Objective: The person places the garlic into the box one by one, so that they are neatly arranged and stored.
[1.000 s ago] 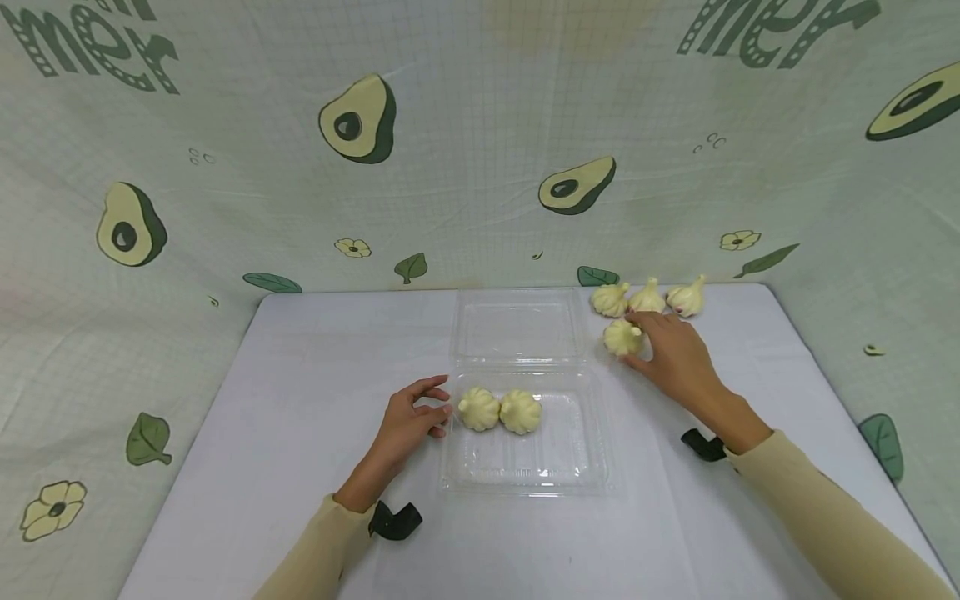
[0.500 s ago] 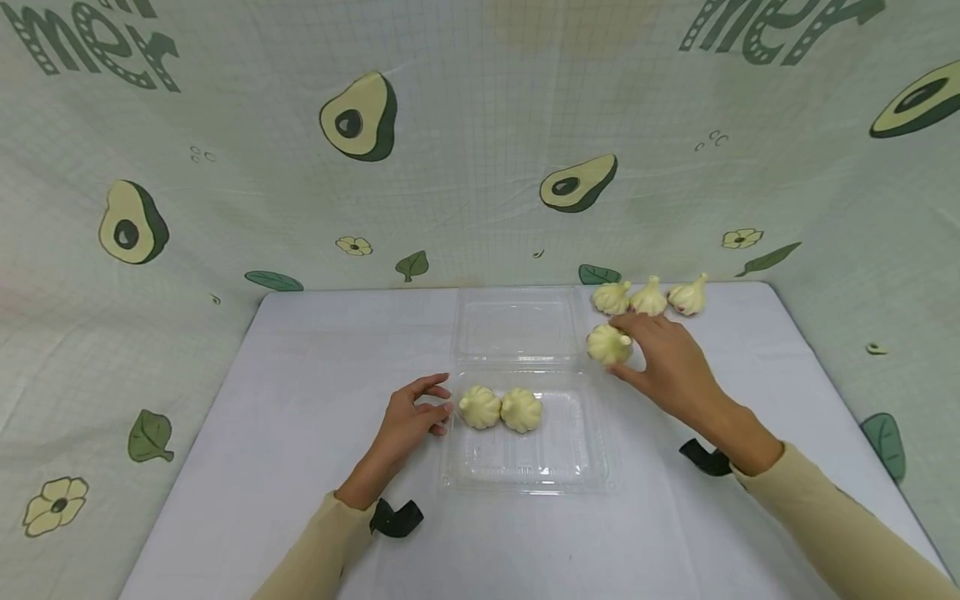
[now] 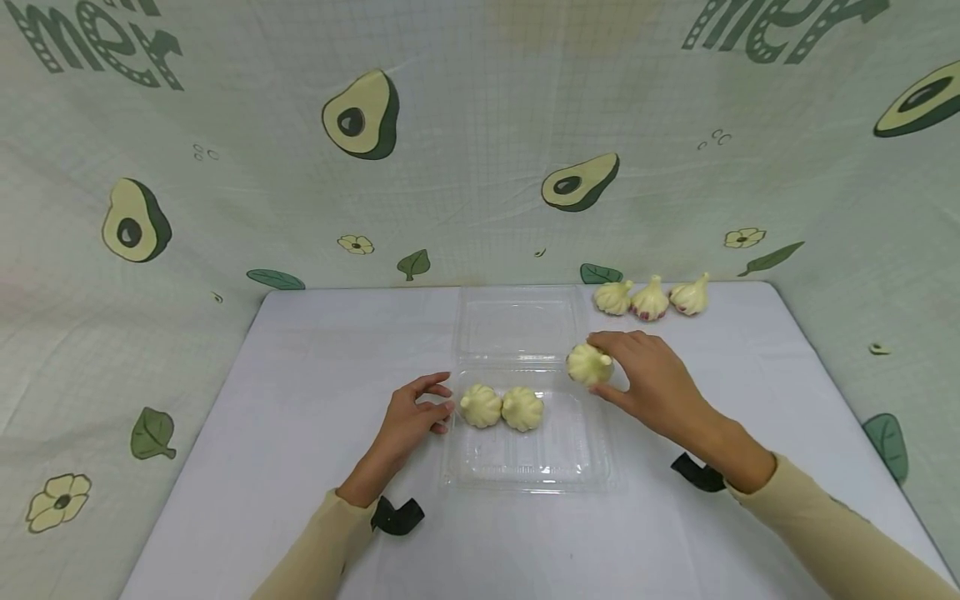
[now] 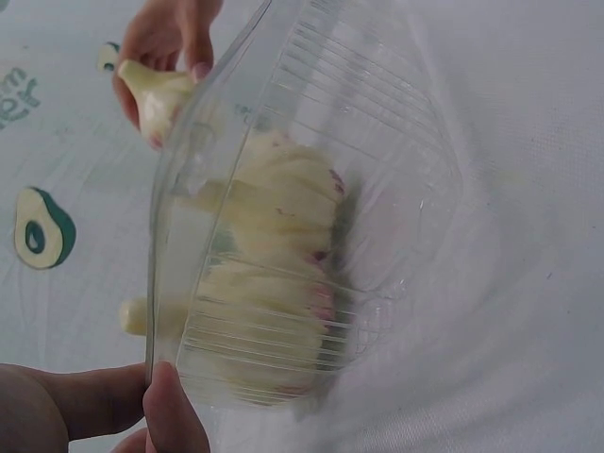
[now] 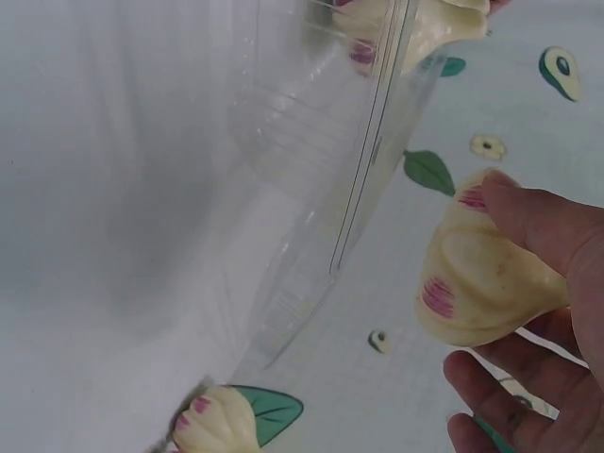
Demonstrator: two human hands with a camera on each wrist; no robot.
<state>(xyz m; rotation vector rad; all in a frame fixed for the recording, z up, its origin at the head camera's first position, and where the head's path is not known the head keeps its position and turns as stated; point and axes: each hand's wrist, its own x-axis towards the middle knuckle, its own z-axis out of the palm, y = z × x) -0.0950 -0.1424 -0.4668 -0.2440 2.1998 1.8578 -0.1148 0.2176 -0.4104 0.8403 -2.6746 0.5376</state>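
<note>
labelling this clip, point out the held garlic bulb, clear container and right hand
Held garlic bulb (image 5: 479,276), right wrist view, its side
Clear container (image 3: 521,455), head view, its bare floor
Right hand (image 3: 651,375), head view, its back

The sleeves (image 3: 817,517) are beige, the wrist pieces (image 3: 400,517) black.

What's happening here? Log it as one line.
right hand: holds garlic bulb | left hand: at rim of open container | in container: two garlic bulbs | on table: three garlic bulbs
</note>
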